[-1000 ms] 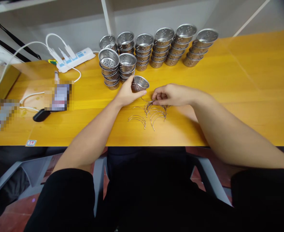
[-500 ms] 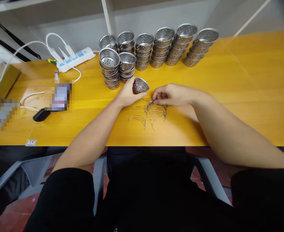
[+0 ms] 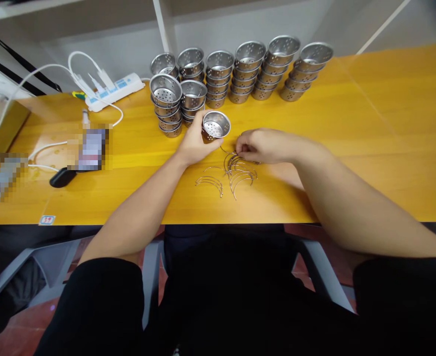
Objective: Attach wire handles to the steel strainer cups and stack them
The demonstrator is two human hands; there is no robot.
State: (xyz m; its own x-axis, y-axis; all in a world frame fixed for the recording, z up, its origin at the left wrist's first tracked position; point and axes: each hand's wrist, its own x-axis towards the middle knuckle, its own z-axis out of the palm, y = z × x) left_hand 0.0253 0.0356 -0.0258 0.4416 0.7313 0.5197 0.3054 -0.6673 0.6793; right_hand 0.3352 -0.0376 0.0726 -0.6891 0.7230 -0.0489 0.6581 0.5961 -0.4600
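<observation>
A perforated metal cup [image 3: 216, 125] is gripped by my left hand [image 3: 196, 142], its opening facing up toward me. Just to its right, my right hand [image 3: 253, 145] has its fingers pinched over a pile of thin curved wires [image 3: 236, 165]; at its fingertips a wire seems to be held, though its end is hidden. A smaller group of curved wires [image 3: 210, 183] lies on the table, left of the pile. Behind my hands stand several stacks of similar perforated cups [image 3: 250, 57], the closest ones [image 3: 166, 91] just beyond my left hand.
On the left are a white power strip [image 3: 116, 91] with cables, a blurred phone [image 3: 92, 149] and a black object [image 3: 63, 177]. A numbered label [image 3: 47, 220] sits at the yellow table's [image 3: 388, 148] front edge. Shelf panels rise behind the cup stacks.
The cup in my left hand has tilted so that its opening faces more upward. My right hand has shifted slightly, and a wire near its fingertips has moved.
</observation>
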